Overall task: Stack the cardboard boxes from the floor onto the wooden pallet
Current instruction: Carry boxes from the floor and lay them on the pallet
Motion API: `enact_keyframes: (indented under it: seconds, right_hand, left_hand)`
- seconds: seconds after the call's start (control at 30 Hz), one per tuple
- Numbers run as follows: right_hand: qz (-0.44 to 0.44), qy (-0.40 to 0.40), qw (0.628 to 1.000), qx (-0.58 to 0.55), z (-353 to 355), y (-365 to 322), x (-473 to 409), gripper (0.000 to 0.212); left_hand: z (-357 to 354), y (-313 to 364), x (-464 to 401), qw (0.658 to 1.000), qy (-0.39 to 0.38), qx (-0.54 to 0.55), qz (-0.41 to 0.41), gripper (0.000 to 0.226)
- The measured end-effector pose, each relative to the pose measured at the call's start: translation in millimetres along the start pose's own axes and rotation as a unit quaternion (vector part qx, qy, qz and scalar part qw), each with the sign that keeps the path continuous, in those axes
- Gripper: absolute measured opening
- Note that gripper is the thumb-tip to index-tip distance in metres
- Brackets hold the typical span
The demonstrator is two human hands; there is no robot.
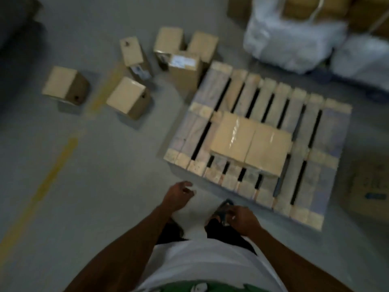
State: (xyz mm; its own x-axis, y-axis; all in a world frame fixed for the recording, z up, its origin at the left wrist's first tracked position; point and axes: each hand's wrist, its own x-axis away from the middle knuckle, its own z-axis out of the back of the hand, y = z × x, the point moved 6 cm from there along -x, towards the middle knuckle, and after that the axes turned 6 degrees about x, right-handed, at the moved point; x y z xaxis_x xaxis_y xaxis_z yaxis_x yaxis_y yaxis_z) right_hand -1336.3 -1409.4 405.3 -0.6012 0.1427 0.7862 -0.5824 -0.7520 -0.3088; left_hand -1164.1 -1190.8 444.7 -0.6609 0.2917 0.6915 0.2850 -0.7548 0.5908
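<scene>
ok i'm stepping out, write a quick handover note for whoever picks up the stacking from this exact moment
Left hand: open, holding nothing, low in front of the body.
Right hand: near a shoe, fingers curled; too blurred to tell if it holds anything.
Wooden pallet: two boxes side by side, touching, at its near edge.
Done: those two boxes placed.
Left: six boxes on the floor, left of and beyond the pallet: two loose ones, one farther back, and a cluster of three at the pallet's far-left corner.

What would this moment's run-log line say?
left hand: empty | right hand: empty | pallet: two boxes | floor boxes: six
</scene>
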Motion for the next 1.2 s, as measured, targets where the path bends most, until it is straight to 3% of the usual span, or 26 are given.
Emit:
enact_keyframes:
  seconds: [0.07,0.17,0.23,0.47,0.63,0.73,0.87,1.03,1.2]
  right_hand:
    - [0.024,-0.016,0.999,0.041,18,-43,9,0.036]
    - [0.056,-0.011,0.996,0.07,32,-112,12,0.037]
    - [0.074,0.004,0.994,0.081,31,-161,6,0.037]
    - [0.14,0.048,0.984,0.099,-19,-352,-7,0.033]
    - [0.207,0.071,0.976,0.019,-49,-481,-15,0.019]
    - [0.249,0.082,0.965,0.009,-51,-538,-27,0.019]
    - [0.236,0.102,0.966,-0.013,-34,-578,-72,0.021]
    - [0.222,0.112,0.968,-0.032,2,-642,-142,0.045]
    - [0.198,0.086,0.975,-0.048,50,-727,-233,0.021]
  left_hand:
    - [9,-14,20,0.999,0.011,0.044,-0.003,0.04]
    - [32,-51,38,0.997,0.006,0.077,0.004,0.054]
    - [60,-80,45,0.997,0.006,0.08,0.007,0.05]
    - [224,-219,72,0.974,0.111,0.195,0.03,0.04]
    - [341,-297,98,0.95,0.201,0.235,0.048,0.037]
    - [396,-311,101,0.935,0.234,0.26,0.049,0.032]
    - [449,-313,71,0.921,0.25,0.294,0.043,0.022]
    - [519,-296,3,0.917,0.228,0.324,0.044,0.024]
    - [604,-281,-61,0.928,0.207,0.302,0.072,0.029]
